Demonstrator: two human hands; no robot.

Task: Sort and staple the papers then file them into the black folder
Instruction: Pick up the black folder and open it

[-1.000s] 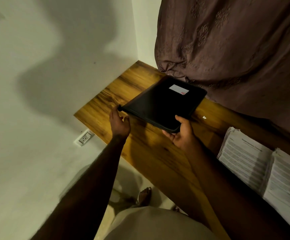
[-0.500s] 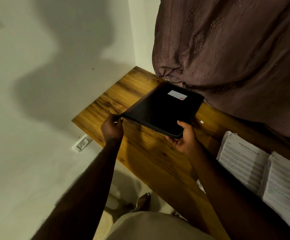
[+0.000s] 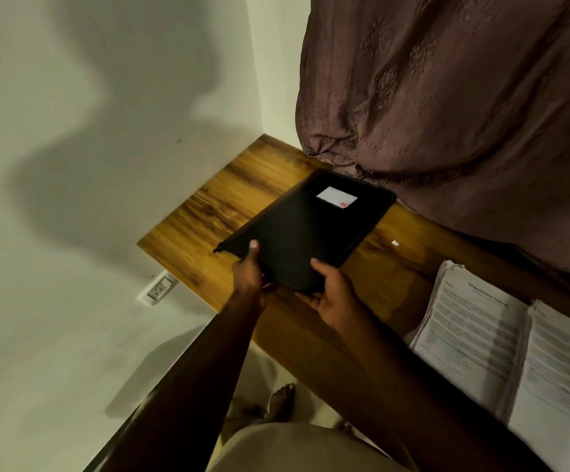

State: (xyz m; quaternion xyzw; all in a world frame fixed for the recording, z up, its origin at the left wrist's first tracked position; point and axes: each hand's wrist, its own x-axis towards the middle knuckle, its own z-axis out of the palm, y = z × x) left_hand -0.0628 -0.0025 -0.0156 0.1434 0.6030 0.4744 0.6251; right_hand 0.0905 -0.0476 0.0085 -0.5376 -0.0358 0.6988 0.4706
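Wall socket point(image 3: 158, 288) at far left, below the desk point(image 3: 242, 199) edge.

Left grip point(image 3: 247, 275): thumb lies on top of the black folder point(image 3: 307, 233) by its near left corner. The fingers are hidden beneath, pinching the edge.

Folder closed, white label point(image 3: 337, 198) uppermost. Whether its far end touches the desk cannot be told.

Right grip point(image 3: 331, 296): thumb over the near right corner, fingers curled underneath and mostly hidden.

The folder extends away from both grips toward the curtain point(image 3: 447, 97).

The papers point(image 3: 470, 328) lie in two stacks on the desk at right, apart from the folder. They are cut off by the frame and the print is illegible.
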